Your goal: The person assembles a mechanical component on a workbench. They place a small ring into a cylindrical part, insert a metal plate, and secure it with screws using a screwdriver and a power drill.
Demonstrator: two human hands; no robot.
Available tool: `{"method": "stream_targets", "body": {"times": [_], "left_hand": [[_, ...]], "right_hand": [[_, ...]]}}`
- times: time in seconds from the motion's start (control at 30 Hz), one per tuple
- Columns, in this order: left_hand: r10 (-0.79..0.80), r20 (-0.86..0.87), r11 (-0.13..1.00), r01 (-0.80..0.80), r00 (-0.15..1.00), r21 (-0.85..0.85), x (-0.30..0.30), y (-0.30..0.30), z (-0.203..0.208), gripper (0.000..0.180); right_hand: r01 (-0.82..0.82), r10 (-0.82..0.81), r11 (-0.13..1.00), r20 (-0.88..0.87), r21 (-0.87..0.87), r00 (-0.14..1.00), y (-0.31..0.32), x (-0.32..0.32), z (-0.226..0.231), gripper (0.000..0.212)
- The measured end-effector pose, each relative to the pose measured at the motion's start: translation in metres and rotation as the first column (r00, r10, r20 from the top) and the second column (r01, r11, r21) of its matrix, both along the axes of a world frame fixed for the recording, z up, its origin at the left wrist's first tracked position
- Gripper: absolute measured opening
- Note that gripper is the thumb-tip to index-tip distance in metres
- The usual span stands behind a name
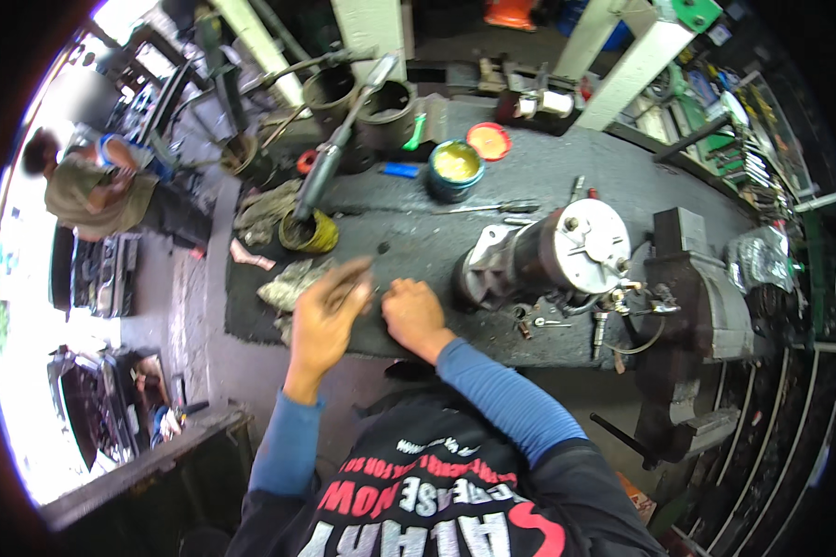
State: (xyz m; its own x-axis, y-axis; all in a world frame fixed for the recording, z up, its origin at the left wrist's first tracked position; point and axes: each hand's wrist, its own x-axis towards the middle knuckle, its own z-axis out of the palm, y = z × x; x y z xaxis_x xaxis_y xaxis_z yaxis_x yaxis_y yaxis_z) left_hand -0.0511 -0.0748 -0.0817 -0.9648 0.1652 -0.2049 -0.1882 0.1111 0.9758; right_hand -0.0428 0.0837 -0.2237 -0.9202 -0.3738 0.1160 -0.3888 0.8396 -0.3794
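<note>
My left hand [330, 320], its fingertips dark with grime, is raised over the near edge of the dark workbench [381, 209]. Motion smears its fingers, so I cannot make out anything in them. Close beside it, my right hand [414, 317] is closed into a fist on the bench; whatever it may hold is hidden. A dirty rag [293, 286] lies by the left hand. To the right of my right hand stands a starter motor [567, 251] with a pale round end cover. Small metal parts and a wrench [553, 323] lie in front of it.
A big bench vise [701, 297] stands at the right. Behind are a grease tub [455, 172], its red-rimmed lid [489, 141], a blue block [400, 170] and a screwdriver [506, 207]. A yellow can [321, 234] holds a long tool. Another person [111, 195] stands far left.
</note>
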Motion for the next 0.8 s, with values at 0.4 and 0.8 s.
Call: {"method": "stream_targets", "body": {"times": [0.4,0.8], "left_hand": [[-0.119,-0.018,0.986,0.121,0.993,0.118,-0.005,0.01,0.023,0.057],[-0.498,-0.568,0.845,0.515,0.655,-0.146,-0.064,0.166,0.091,0.113]], "right_hand": [[0.046,0.021,0.902,0.15,-0.429,0.988,0.032,0.029,0.068,0.018],[0.154,-0.256,0.907,-0.223,-0.392,0.941,0.192,0.063,0.31,0.032]]}}
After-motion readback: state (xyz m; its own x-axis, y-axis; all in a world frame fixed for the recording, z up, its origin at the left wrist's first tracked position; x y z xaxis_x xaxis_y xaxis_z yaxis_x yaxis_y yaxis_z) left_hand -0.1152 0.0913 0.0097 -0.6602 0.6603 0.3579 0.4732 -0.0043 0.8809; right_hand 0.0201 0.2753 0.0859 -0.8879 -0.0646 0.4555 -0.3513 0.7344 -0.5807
